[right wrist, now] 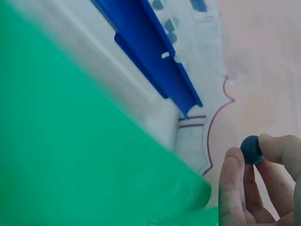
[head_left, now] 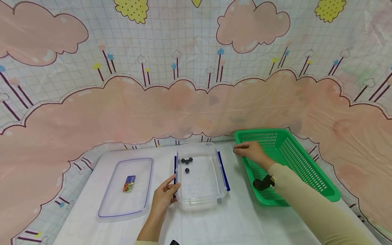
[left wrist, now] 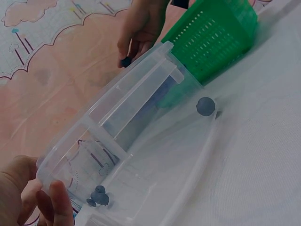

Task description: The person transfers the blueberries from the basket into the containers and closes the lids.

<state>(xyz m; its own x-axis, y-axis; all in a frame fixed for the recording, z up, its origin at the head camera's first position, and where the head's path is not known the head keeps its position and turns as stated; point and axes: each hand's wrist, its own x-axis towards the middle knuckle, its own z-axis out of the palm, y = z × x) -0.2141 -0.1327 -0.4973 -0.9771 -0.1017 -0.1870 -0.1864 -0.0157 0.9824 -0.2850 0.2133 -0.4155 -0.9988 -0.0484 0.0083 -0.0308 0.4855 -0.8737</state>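
Observation:
A clear plastic box (head_left: 200, 203) with blue side clips stands mid-table. Several small dark balls (head_left: 187, 170) lie inside toward its left, and another dark ball (left wrist: 205, 106) sits in a near corner. My left hand (head_left: 164, 194) grips the box's left side, thumb at the rim, fingers along the outer wall. Over the left rim of a green basket (head_left: 249, 173), my right hand (head_left: 252, 152) pinches one dark ball (right wrist: 252, 149) between thumb and fingertips. That ball is mostly hidden by the fingers in the head view.
A clear lid (head_left: 110, 204) with a purple-blue edge lies flat on the left, bearing a colourful label (head_left: 129, 183). The white-covered table (head_left: 242, 221) ends at a patterned cloth backdrop (head_left: 183, 112) behind and at the sides. The basket stands on the right, under my right forearm.

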